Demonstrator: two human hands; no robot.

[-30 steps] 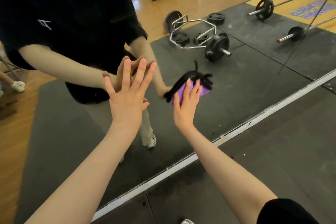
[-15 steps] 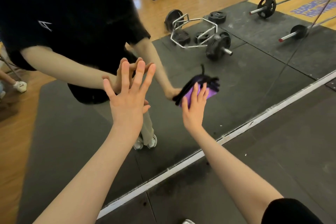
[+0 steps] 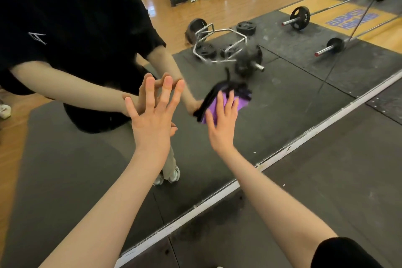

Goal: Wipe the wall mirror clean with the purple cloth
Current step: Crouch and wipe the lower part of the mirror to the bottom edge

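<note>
Right hand (image 3: 220, 125) flat, pressing purple cloth (image 3: 217, 105) on wall mirror (image 3: 282, 98), left hand (image 3: 152, 119) splayed wide

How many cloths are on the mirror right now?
1. The purple cloth sits under the right hand, pressed flat against the wall mirror to the right of the left hand. The dark edge beside it is its reflection; none elsewhere in view.

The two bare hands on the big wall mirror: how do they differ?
The left hand lies bare on the wall mirror with fingers spread wide; the right hand presses the purple cloth with black edging against it, fingers closer together. The right hand sits nearer the mirror's white bottom frame. Both are flat and open.
</note>
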